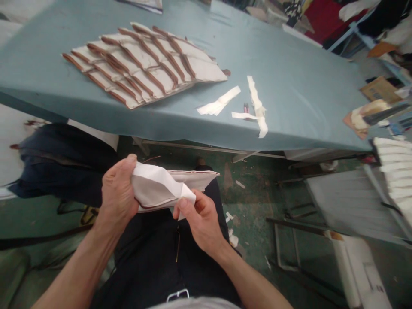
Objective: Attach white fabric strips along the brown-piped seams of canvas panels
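Both hands hold one white fabric piece (161,186) with a thin brown piped edge, over my lap and below the table's front edge. My left hand (117,195) grips its left end, thumb on top, fingers wrapped under. My right hand (199,219) pinches a folded corner of the same piece between thumb and fingers. On the blue-grey table (289,86) lies a fanned stack of similar white pieces with brown piping (144,64), out of reach of both hands.
White fabric scraps (219,103) and a longer strip (257,107) lie near the table's front edge. Dark blue cloth (54,163) hangs at the left. A stack of white pieces (394,171) sits at the right. Metal frames and scraps litter the green floor.
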`<state>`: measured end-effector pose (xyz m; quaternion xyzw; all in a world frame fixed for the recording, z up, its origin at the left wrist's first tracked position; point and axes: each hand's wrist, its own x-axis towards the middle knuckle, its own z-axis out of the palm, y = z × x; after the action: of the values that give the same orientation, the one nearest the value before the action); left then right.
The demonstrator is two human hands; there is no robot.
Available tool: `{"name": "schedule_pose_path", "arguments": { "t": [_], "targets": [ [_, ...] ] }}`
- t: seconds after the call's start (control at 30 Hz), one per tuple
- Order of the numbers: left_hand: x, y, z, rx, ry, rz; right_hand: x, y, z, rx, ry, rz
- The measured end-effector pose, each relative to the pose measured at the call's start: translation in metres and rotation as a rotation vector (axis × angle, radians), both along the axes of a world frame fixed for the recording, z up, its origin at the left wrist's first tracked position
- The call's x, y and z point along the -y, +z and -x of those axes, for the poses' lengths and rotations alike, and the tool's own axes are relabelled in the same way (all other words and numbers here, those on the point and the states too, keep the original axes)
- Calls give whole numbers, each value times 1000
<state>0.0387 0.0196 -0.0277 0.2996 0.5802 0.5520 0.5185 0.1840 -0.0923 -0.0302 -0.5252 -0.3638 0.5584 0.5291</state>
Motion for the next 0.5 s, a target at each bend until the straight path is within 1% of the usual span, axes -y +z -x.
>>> {"name": "schedule_pose_path", "arguments": {
  "t": [0.13,0.23,0.3,0.4,0.43,0.5],
  "targets": [
    [-6,-5,5,96,5,28,11,7,-13,-21,-23,-44],
    [-5,-4,8,121,5,17,13,7,-23,-174,-43,-23],
    [-2,-2,11,114,-2,-11,13,7,-30,-370,-24,55],
    [3,3,16,76,-31,-60,13,3,-40,-674,36,273],
    [5,5,17,60,-47,-74,14,1,-43,-744,39,330],
    [8,7,18,27,-76,-97,16,-7,-46,-836,-4,386]
  ]
}}
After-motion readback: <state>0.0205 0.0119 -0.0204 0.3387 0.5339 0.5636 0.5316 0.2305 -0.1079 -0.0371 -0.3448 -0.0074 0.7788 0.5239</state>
